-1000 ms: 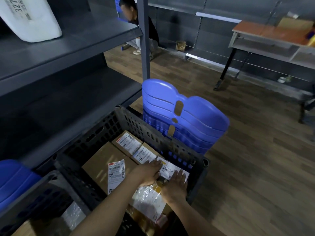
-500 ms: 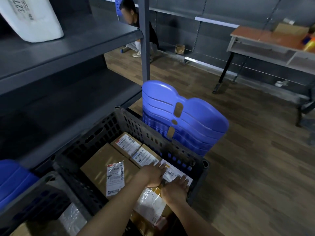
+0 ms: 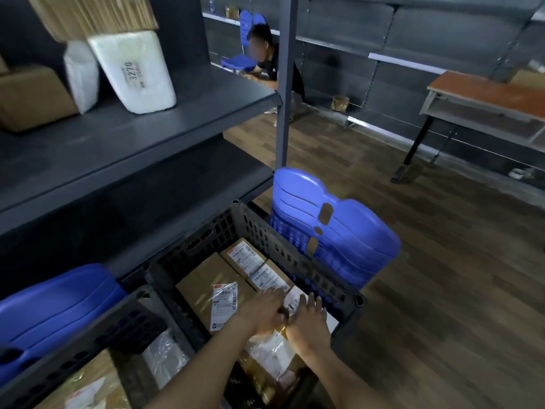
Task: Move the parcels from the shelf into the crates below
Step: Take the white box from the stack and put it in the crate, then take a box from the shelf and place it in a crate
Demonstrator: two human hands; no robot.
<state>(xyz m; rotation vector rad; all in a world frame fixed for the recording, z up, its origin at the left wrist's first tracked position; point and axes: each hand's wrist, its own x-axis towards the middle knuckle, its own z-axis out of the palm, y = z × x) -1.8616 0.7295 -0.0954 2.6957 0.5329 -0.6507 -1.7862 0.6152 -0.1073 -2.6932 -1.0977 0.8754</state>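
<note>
A dark slatted crate stands on the floor below the shelf and holds several labelled cardboard parcels. My left hand and my right hand lie side by side inside it, pressing on a plastic-wrapped parcel with a white label near the crate's front right corner. Their fingers are spread flat over it. On the grey shelf above, a white padded parcel marked 3270 leans against a smaller white parcel and a brown box.
A second crate at lower left holds more parcels. Blue plastic lids lean behind each crate. A shelf upright rises behind the crate. A person crouches at the far shelving. A desk stands at right on wooden floor.
The view has tilted upward, so more of the shelf and its parcels shows. Both hands stay on the wrapped parcel in the crate, barely shifted.
</note>
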